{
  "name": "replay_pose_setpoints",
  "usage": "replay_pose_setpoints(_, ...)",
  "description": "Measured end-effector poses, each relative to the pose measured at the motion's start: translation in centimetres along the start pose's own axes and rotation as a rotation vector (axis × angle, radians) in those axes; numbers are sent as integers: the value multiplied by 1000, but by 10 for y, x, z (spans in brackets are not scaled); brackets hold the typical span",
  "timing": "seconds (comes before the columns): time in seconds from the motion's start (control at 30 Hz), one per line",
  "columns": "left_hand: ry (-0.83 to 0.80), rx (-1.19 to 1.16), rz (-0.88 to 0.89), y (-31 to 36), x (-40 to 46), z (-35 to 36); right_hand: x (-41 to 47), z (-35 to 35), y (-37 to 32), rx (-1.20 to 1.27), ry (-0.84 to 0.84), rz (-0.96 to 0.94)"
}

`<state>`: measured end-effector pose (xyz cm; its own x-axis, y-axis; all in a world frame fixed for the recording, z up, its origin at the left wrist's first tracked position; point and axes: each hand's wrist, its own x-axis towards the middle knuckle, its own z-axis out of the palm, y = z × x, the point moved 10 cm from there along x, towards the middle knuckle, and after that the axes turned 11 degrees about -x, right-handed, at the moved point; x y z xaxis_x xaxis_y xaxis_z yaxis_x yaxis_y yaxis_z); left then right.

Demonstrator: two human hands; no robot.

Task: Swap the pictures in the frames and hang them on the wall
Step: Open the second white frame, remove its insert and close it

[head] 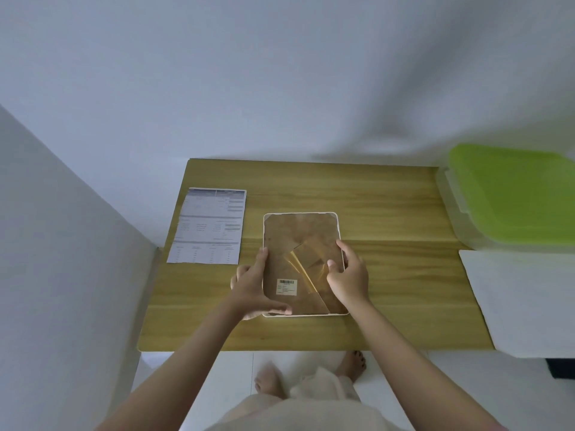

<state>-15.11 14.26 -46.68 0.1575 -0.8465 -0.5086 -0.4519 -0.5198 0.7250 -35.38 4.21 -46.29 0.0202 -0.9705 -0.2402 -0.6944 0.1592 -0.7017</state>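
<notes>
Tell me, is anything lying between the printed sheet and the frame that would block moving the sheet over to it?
Nothing visible does. The printed sheet lies flat to the left of the frame, with only bare table between them. The left hand and right hand both grip the frame's edges.

1. We count one frame, lying face down.
2. We count one printed sheet.
3. We see two hands: left and right.
4. One green-lidded box.
5. One table.
</notes>
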Motion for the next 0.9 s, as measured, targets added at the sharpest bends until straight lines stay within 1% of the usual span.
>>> replay_pose_setpoints(0.17, -55, 181, 119, 2, 2, 4, 3, -2, -6, -122, -17, -60)
replay_pose_setpoints(0.37, -24, 182, 175, 1, 2, -1, 8, -1, -2, -229, -66, -83)
replay_pose_setpoints(0.5, 11, 220, 219, 1, -1, -6, 18, -2, -3, -249, -121, -65)
replay_pose_setpoints(0.57, 19, 218, 232, 0, -1, -7, 27, 0, -5, -265, -187, -55)
replay_pose_setpoints(0.73, 25, 212, 246, -1, 0, -8, 52, 10, -18, -340, -429, -18)
replay_pose_setpoints(0.8, 24, 213, 246, -2, 1, -8, 60, 11, -22, -394, -475, -5)
replay_pose_setpoints(0.83, 24, 217, 246, -2, 1, -8, 64, 10, -25, -422, -472, -1)
replay_pose_setpoints(0.9, 30, 229, 245, -2, 1, -7, 72, 5, -29, -470, -408, -4)
